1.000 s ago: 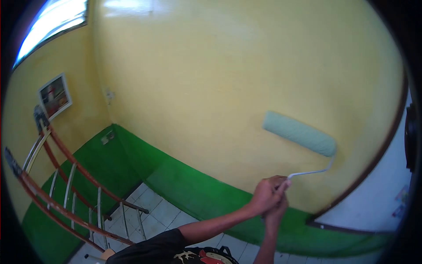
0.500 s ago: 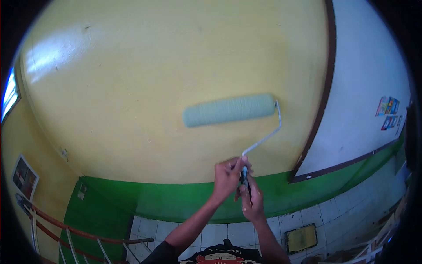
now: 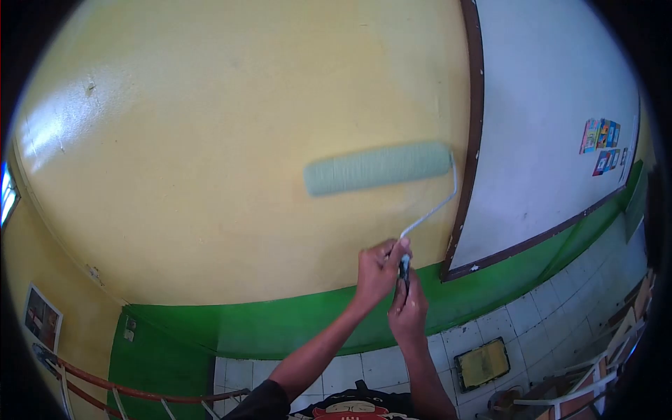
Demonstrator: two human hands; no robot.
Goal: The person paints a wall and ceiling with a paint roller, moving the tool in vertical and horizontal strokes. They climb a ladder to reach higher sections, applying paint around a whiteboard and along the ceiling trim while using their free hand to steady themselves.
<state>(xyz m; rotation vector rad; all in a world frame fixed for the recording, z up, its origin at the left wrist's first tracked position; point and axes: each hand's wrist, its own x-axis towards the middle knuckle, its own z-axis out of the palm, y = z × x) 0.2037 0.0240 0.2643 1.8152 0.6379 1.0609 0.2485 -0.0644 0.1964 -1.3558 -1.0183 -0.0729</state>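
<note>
A paint roller (image 3: 378,169) with a wide pale green sleeve lies against the yellow wall (image 3: 210,161), tilted slightly up at its right end. Its bent metal rod runs from that end down to the dark handle. High on the handle, by the rod, my left hand (image 3: 376,271) is closed round it. Just below and to the right, my right hand (image 3: 409,308) grips the lower part of the same handle. My fingers cover much of the handle.
A whiteboard (image 3: 546,140) in a brown frame borders the painting area on the right. Below runs a green wall band (image 3: 280,325). On the tiled floor sits a paint tray (image 3: 481,364); chairs (image 3: 581,392) stand at lower right, and a reddish rail (image 3: 140,393) at lower left.
The view has turned to the right, so the whiteboard sits further left in it. Along the wall, the roller has come closer to the brown frame, both hands still on the handle.
</note>
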